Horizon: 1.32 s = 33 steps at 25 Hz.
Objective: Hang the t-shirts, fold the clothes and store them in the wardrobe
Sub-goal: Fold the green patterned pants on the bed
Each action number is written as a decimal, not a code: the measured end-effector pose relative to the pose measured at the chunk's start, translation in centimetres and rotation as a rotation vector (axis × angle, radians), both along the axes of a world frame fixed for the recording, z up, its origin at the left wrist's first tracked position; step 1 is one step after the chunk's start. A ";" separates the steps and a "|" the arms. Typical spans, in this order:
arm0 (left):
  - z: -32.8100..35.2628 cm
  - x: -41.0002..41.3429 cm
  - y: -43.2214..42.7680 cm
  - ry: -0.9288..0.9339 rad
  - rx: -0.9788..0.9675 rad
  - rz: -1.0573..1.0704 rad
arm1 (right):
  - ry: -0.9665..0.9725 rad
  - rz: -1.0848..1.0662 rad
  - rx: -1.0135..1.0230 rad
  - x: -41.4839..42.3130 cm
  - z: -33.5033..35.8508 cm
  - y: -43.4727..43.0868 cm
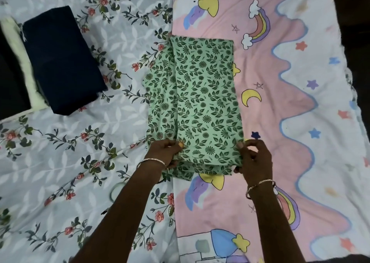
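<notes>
A light green garment [198,98] printed with dark green leaves lies folded into a long strip in the middle of the bed, running away from me. My left hand [167,152] grips its near left corner, thumb on top. At the near right corner, my right hand [254,156] pinches the cloth with thumb and fingers. The near edge of the garment is slightly raised between the two hands. A folded dark navy garment [60,60] sits at the far left of the bed.
The bed carries a white floral sheet [60,162] on the left and a pink cartoon sheet [270,112] with rainbows and stars on the right. A pale pillow edge [22,62] lies beside the navy garment. Dark floor shows at the right edge.
</notes>
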<state>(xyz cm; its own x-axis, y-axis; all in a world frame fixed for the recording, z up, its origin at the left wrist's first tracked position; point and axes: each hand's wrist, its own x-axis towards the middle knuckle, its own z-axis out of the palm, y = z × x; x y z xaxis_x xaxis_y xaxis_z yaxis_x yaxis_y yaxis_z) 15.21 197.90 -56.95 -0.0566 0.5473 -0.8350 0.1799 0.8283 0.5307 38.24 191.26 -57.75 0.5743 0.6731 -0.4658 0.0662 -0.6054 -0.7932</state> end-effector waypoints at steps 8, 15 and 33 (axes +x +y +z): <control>-1.9 0.6 -1.9 0.411 0.198 -0.292 | -0.298 0.190 -0.264 -1.9 -4.1 -2.5; -2.5 0.5 -1.8 0.288 0.163 -0.280 | -0.079 0.128 -0.309 -2.5 -3.4 -1.9; 5.1 -4.7 2.6 -0.324 0.254 0.156 | 1.033 -0.141 0.144 -9.0 1.5 0.6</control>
